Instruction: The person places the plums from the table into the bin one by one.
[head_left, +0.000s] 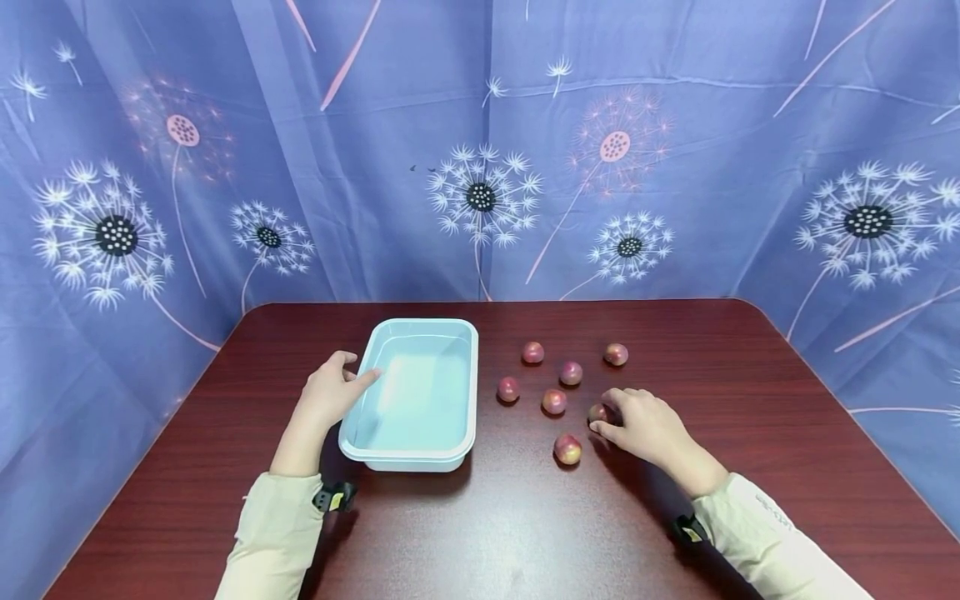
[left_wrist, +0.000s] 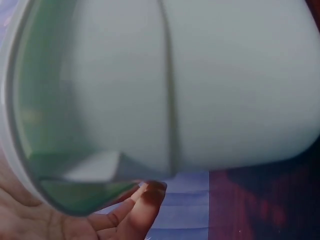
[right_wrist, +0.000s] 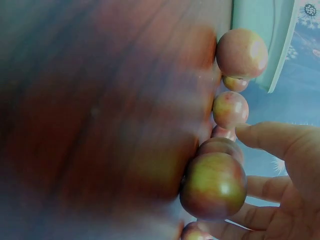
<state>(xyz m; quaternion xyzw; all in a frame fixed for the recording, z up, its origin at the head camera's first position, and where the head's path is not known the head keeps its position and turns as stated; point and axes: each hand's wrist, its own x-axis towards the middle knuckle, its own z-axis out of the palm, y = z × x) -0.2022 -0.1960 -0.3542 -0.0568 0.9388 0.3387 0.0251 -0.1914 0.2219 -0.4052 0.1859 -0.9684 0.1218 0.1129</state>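
Observation:
A light-blue plastic basin (head_left: pixel 467 400) stands at the left of the tabletop. My left hand (head_left: pixel 335 390) holds its left rim, thumb over the edge and fingers along the outer wall. From the left wrist, the basin's side (left_wrist: pixel 240 85) fills the view, with part of the left hand (left_wrist: pixel 120 215) behind the rim. Around a reddish plum (head_left: pixel 597 414) my right hand (head_left: pixel 643 423) is spread, thumb on the near side and fingers beyond. In the right wrist view, a yellow-red plum (right_wrist: pixel 213 186) lies in front of the fingers, with the thumb (right_wrist: pixel 272 137) apart from it.
Several more plums lie between basin and right hand, among them a near one (head_left: pixel 567 450), a far one (head_left: pixel 533 352) and a far-right one (head_left: pixel 616 354). The dark red wooden table (head_left: pixel 495 533) ends at a blue dandelion-print curtain (head_left: pixel 390 167).

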